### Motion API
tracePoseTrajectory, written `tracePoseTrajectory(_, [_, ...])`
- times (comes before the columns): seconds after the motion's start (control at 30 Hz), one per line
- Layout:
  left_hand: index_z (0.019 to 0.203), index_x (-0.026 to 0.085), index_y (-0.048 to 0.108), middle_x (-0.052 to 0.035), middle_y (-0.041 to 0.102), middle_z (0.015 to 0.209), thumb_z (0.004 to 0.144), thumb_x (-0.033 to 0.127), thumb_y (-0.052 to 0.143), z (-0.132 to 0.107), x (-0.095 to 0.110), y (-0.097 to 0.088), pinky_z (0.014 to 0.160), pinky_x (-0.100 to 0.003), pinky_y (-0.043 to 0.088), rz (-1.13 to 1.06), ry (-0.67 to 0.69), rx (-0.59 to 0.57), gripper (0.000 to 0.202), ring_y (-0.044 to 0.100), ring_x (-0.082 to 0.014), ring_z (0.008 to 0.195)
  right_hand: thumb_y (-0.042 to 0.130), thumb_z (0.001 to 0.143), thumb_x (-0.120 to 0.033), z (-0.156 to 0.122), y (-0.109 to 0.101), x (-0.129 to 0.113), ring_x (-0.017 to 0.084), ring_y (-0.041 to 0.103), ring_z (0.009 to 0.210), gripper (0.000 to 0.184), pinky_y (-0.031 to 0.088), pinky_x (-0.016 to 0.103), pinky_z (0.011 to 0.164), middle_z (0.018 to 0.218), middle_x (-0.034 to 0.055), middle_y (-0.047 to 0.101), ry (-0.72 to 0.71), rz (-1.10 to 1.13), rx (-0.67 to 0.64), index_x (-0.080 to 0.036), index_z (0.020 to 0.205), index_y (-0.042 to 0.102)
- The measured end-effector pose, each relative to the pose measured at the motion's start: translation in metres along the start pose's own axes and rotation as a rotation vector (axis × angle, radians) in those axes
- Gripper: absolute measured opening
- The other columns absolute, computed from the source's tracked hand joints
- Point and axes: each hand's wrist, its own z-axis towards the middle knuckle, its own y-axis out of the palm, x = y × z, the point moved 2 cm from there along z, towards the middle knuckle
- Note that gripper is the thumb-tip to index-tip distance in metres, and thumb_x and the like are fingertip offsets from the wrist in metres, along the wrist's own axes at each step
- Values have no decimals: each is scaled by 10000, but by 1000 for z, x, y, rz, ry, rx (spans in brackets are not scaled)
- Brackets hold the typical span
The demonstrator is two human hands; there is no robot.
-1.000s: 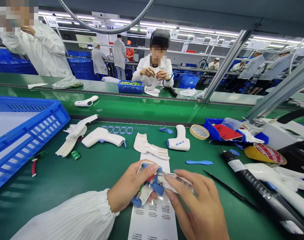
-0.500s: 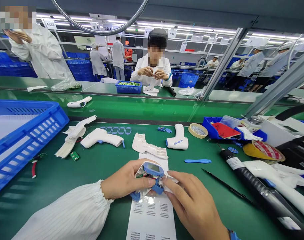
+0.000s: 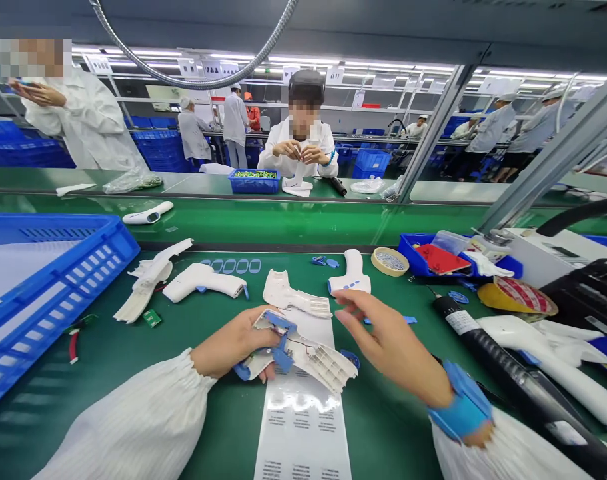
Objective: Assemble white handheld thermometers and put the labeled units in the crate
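My left hand (image 3: 240,340) grips the opened thermometer housing (image 3: 326,363), a white gun-shaped shell with blue trim and a thin wire inside its ribbed handle. The handle points to the right, over a printed sheet (image 3: 303,427). My right hand (image 3: 378,333) is in the air to the right of it, fingers apart, holding nothing. Just beyond its fingertips a white thermometer (image 3: 356,270) lies with blue buttons showing. A round blue piece (image 3: 351,360) lies by the handle's end, partly covered. Beyond my left hand rests a loose white half shell (image 3: 293,295).
A blue crate (image 3: 108,247) takes up the left. Another thermometer (image 3: 203,281), shell parts (image 3: 153,273) and a small circuit board (image 3: 152,318) lie nearby. To the right are a tape roll (image 3: 390,261), a blue bin (image 3: 408,248) and a black electric screwdriver (image 3: 513,380). A co-worker (image 3: 298,140) sits opposite.
My right hand has let go of the thermometer housing and moved up and right. The blue-framed display is off the housing's top, and the handle's inside now shows. My left hand shifted slightly left.
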Motion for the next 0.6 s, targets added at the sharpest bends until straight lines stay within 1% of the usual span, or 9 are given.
tracePoseTrajectory(0.13, [890,180,484,14,625,616,752,231,581,6,-8,2,469,-208,445,-38,57,-56,176,566,-107,481,561,776,-190,32,33,11,265,578,1006,371,492,440,843,1101,123,632,-166,-69,-129,-145,1144,552])
tracePoseTrajectory(0.2, [912,178,492,7,631,636,755,242,584,7,-10,4,498,-221,456,-46,66,-65,193,576,-112,505,552,766,-163,38,46,12,259,592,966,346,491,433,842,1059,122,652,-206,-66,-141,-133,1109,577])
tracePoseTrajectory(0.27, [928,177,503,1,636,646,760,261,592,7,-11,6,513,-228,459,-54,65,-61,208,581,-116,519,492,811,-165,38,48,12,243,602,927,295,497,414,828,1024,117,662,-212,-57,-110,-130,1090,583])
tracePoseTrajectory(0.33, [932,178,514,6,631,641,765,269,596,7,-10,8,497,-215,445,-70,61,-40,207,571,-110,510,410,871,-196,32,38,11,241,593,942,299,492,410,827,1039,123,648,-184,-55,-36,-129,1124,553])
tracePoseTrajectory(0.4, [946,181,531,11,624,653,773,263,589,6,-10,10,472,-191,420,-91,57,-4,201,560,-100,508,351,912,-253,20,19,9,242,598,928,324,503,396,785,1029,122,641,-95,-30,94,-147,1177,504])
tracePoseTrajectory(0.47, [973,183,553,9,622,694,780,247,576,5,-9,11,454,-170,391,-125,58,37,204,552,-90,520,361,920,-320,3,-3,8,227,624,842,325,521,351,710,965,95,657,57,118,226,-197,1189,494])
tracePoseTrajectory(0.5, [981,182,563,7,620,709,784,236,563,5,-8,12,452,-168,383,-154,59,49,205,548,-89,525,386,912,-352,-6,-12,8,213,636,779,315,526,325,676,923,76,668,131,267,246,-226,1172,512])
tracePoseTrajectory(0.53, [983,180,573,6,616,710,788,231,547,4,-7,13,453,-172,380,-189,64,57,204,540,-89,522,406,903,-378,-16,-17,7,197,639,711,303,529,304,641,885,66,678,183,448,203,-246,1140,542])
tracePoseTrajectory(0.6, [966,169,594,-2,614,730,804,232,510,3,-5,15,506,-188,404,-273,111,88,194,548,-100,572,437,884,-415,-34,-17,2,177,623,605,288,517,275,553,808,66,688,264,798,-15,-259,1060,603])
